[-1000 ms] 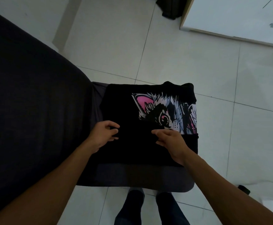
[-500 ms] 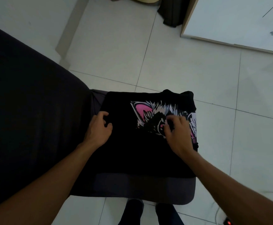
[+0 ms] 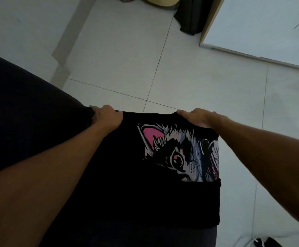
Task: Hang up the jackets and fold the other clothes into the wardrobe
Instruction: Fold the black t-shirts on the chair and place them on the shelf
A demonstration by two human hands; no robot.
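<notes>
The floor (image 3: 189,73) is laid with large pale tiles divided by thin dark grout lines, and the light is dim and cool. A dark fabric-covered bed or sofa (image 3: 20,104) fills the left side, while a white panel with a light wooden edge (image 3: 262,27) stands at the upper right, dark cloth (image 3: 189,16) hanging just beside it.

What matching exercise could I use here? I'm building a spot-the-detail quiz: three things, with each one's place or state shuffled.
Things:
1. left hand
2. right hand
3. cat print

Places or states:
A. on the right half of the black T-shirt
B. grips the shirt's far left corner
C. grips the shirt's far right corner

Pairs: 1-B, 2-C, 3-A
</notes>
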